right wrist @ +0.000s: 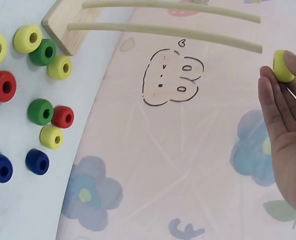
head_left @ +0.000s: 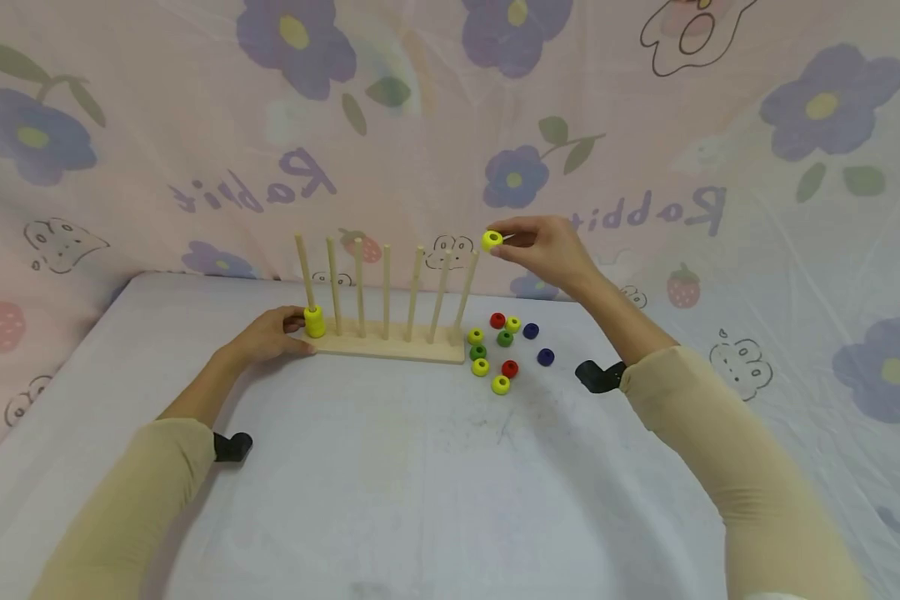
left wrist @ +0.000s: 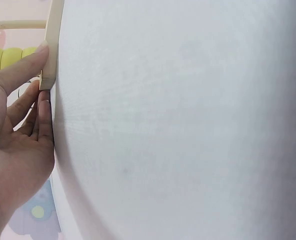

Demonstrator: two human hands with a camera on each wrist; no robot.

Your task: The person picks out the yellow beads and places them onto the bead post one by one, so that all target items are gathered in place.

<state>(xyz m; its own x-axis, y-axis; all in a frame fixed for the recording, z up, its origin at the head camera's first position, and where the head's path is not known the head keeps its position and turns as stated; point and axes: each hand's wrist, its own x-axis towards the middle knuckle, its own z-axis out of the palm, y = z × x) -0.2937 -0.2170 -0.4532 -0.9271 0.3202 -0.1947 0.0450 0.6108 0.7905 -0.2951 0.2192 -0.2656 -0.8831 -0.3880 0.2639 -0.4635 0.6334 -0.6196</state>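
A wooden peg rack (head_left: 390,342) with several upright pegs stands on the table. Yellow beads (head_left: 314,322) are stacked at the foot of its leftmost peg. My left hand (head_left: 273,332) holds the left end of the rack's base; in the left wrist view the thumb lies on the base (left wrist: 50,60) and the fingers are at its end and underside. Between thumb and fingertips my right hand (head_left: 543,250) pinches a yellow bead (head_left: 492,242), raised near the top of the rightmost peg. In the right wrist view that bead (right wrist: 283,66) is just beyond the peg tips, apart from them.
Loose beads lie right of the rack: several yellow ones (head_left: 501,385), two red (head_left: 510,368), two green (head_left: 505,338) and two dark blue (head_left: 545,357). A patterned cloth (head_left: 420,125) hangs behind the white table (head_left: 360,467).
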